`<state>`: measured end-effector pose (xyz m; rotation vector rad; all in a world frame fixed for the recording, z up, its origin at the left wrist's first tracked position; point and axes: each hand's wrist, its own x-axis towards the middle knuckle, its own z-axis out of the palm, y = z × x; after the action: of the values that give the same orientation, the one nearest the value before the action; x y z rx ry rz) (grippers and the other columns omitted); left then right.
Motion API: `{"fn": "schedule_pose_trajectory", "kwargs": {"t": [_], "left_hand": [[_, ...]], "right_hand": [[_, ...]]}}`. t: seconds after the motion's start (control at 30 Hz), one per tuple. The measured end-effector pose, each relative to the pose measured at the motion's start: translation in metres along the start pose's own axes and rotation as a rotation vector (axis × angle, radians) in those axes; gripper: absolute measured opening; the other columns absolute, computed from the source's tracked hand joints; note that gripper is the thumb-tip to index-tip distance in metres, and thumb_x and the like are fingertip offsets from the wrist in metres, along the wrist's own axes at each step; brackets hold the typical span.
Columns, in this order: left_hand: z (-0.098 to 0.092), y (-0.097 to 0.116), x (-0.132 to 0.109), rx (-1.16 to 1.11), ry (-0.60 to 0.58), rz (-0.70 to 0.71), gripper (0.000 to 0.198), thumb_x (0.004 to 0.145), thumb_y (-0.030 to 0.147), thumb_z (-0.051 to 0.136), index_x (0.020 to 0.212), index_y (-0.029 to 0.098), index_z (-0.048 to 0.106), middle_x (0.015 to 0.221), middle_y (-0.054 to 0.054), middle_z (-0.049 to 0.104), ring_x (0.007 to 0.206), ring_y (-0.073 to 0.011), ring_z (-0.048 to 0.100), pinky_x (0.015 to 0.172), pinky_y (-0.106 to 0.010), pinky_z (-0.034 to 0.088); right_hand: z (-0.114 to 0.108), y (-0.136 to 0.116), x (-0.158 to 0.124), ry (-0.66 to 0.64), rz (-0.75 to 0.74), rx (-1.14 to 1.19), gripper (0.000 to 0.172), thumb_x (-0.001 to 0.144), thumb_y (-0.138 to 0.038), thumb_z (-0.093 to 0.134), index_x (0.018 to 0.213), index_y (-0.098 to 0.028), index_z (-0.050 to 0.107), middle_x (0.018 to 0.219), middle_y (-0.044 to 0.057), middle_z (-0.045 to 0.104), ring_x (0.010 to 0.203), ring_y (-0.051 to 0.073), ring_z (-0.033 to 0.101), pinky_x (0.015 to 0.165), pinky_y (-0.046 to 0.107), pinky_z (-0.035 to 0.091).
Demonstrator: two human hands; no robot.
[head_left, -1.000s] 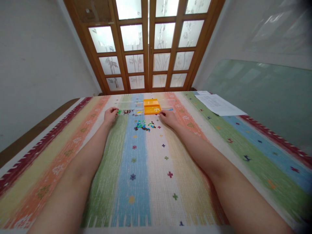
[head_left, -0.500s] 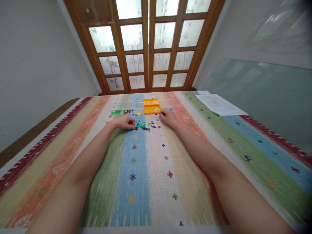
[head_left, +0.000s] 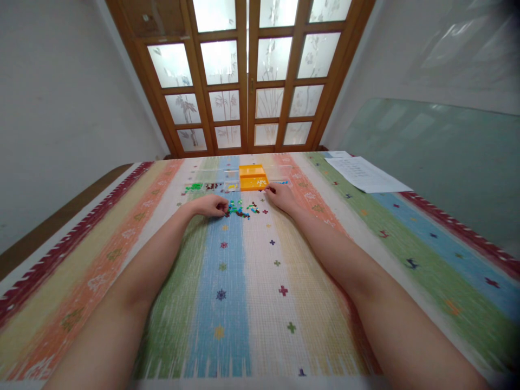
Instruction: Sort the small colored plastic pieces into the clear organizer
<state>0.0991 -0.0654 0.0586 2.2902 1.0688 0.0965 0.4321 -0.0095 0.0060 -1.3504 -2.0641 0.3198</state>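
Observation:
A loose pile of small coloured pieces [head_left: 239,209], green, blue and dark brown, lies on the tablecloth. At the pile's left edge is my left hand [head_left: 213,205], its fingers pinched together; whatever is between the fingertips is too small to make out. My right hand [head_left: 278,193] rests by the front right corner of an orange box [head_left: 252,171], thumb and fingers closed, their contents hidden. White bits lie in the box's front part. To its left, clear compartments hold green pieces [head_left: 195,186], brown pieces [head_left: 212,186] and yellow pieces [head_left: 232,187].
Blue pieces [head_left: 284,183] show in a clear tray just beyond my right hand. Printed paper sheets [head_left: 368,173] lie at the table's far right. A striped tablecloth [head_left: 264,303] covers the table, and wooden glazed doors [head_left: 247,81] stand behind it.
My left hand has shifted slightly right, closer into the pile of pieces. My right hand has stayed by the orange box's corner.

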Motion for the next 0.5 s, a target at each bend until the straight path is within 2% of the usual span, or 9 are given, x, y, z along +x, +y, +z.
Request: {"fn": "schedule_pose_trajectory", "kwargs": {"t": [0.17, 0.27, 0.4, 0.5], "left_hand": [[0.0, 0.001, 0.001, -0.034, -0.029, 0.014, 0.013, 0.076, 0.027, 0.064, 0.084, 0.018, 0.068, 0.077, 0.001, 0.068, 0.07, -0.0138, 0.056, 0.064, -0.024, 0.039], [0.0, -0.004, 0.0, -0.091, -0.005, 0.047, 0.012, 0.077, 0.027, 0.064, 0.083, 0.017, 0.069, 0.077, 0.0, 0.067, 0.071, -0.0138, 0.057, 0.066, -0.024, 0.04], [-0.002, -0.011, -0.002, -0.281, 0.123, 0.08, 0.015, 0.078, 0.03, 0.067, 0.085, 0.016, 0.067, 0.078, -0.001, 0.066, 0.072, -0.0138, 0.058, 0.067, -0.025, 0.043], [-0.006, -0.015, -0.004, -0.422, 0.262, 0.085, 0.017, 0.079, 0.031, 0.069, 0.087, 0.017, 0.065, 0.079, -0.001, 0.065, 0.07, -0.0131, 0.057, 0.066, -0.024, 0.044]], "right_hand": [[0.001, 0.002, 0.001, 0.002, -0.014, -0.018, 0.019, 0.095, -0.026, 0.057, 0.095, -0.021, 0.075, 0.096, 0.006, 0.077, 0.085, 0.021, 0.065, 0.076, 0.028, 0.044], [0.002, 0.003, 0.001, 0.011, -0.026, -0.015, 0.019, 0.095, -0.026, 0.057, 0.094, -0.021, 0.075, 0.095, 0.006, 0.077, 0.085, 0.021, 0.065, 0.075, 0.029, 0.044], [0.003, 0.004, 0.001, 0.02, -0.037, -0.012, 0.019, 0.095, -0.026, 0.057, 0.093, -0.021, 0.075, 0.093, 0.006, 0.077, 0.084, 0.021, 0.066, 0.076, 0.029, 0.044], [0.004, 0.005, 0.001, 0.025, -0.04, -0.011, 0.019, 0.095, -0.026, 0.057, 0.094, -0.021, 0.076, 0.093, 0.006, 0.077, 0.085, 0.021, 0.066, 0.075, 0.029, 0.044]]}}
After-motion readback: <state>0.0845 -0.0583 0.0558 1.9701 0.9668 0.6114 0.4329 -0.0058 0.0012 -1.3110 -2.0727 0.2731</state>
